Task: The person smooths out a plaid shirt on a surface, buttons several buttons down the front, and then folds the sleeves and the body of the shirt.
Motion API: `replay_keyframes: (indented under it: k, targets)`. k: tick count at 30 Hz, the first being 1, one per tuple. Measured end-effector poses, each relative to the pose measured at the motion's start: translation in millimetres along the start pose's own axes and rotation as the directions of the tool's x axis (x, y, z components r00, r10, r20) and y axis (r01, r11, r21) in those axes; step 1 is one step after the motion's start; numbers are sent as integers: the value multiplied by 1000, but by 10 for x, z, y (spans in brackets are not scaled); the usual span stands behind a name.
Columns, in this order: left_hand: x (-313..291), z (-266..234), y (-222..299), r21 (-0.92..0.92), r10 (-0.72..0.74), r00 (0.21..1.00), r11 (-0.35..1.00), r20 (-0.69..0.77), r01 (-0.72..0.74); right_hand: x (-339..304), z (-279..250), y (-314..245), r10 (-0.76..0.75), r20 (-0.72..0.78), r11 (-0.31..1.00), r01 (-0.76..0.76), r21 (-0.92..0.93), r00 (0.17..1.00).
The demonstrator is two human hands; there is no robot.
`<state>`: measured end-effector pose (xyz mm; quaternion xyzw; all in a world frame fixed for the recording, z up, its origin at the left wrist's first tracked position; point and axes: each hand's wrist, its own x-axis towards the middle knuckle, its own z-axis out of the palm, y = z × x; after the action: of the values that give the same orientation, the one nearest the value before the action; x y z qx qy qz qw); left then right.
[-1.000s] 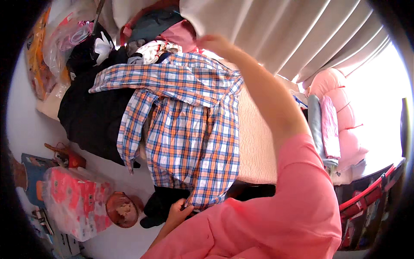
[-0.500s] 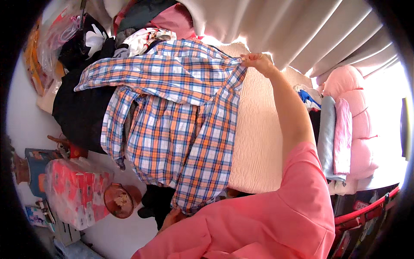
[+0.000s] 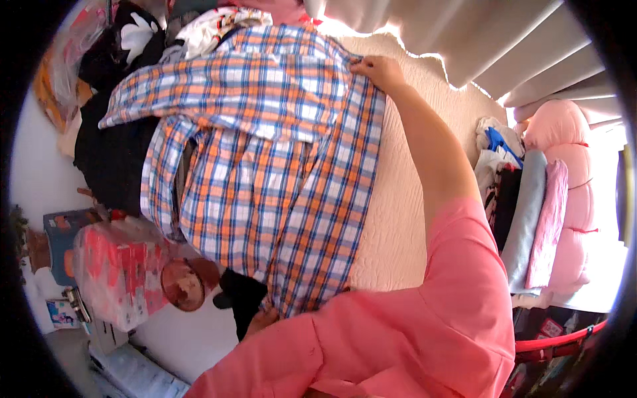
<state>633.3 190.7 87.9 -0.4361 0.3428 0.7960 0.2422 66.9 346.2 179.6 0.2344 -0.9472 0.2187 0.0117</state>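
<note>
An orange, blue and white plaid shirt [image 3: 245, 192] lies spread over a cream quilted bedspread [image 3: 405, 225], one sleeve [image 3: 199, 86] laid across it toward the left. At the shirt's far right part, my right hand [image 3: 378, 71] is closed, fingers pinching the cloth. The cloth's right edge runs down just right of those fingers. My left hand [image 3: 263, 320] is at the near end of the shirt, closed on its lower edge; my pink sleeve hides part of it. Black cloth [image 3: 113, 159] lies at the shirt's left.
Folded clothes [image 3: 524, 219] and a puffy pink item [image 3: 561, 192] line the right side. More clothes [image 3: 219, 30] are heaped at the far left. On the floor at left stand a plastic-wrapped red pack [image 3: 119, 272] and a brown round container [image 3: 184, 285]. Curtains [image 3: 464, 40] hang behind.
My right hand has moved a little left, and the shirt's right part now spreads out past it. My left hand stays at the near edge. The whole view has shifted slightly.
</note>
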Motion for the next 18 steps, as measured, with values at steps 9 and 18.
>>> replay_keyframes:
  k: [9,18]
  targets:
    - [-179,105,-43,70,-11,991,998,131,2,-1838,147,-473,140,-319,854,48,518,937]
    - [-149,-30,-445,-95,138,920,989,366,-111,-4748,350,-1138,294,574,352,-645,679,764]
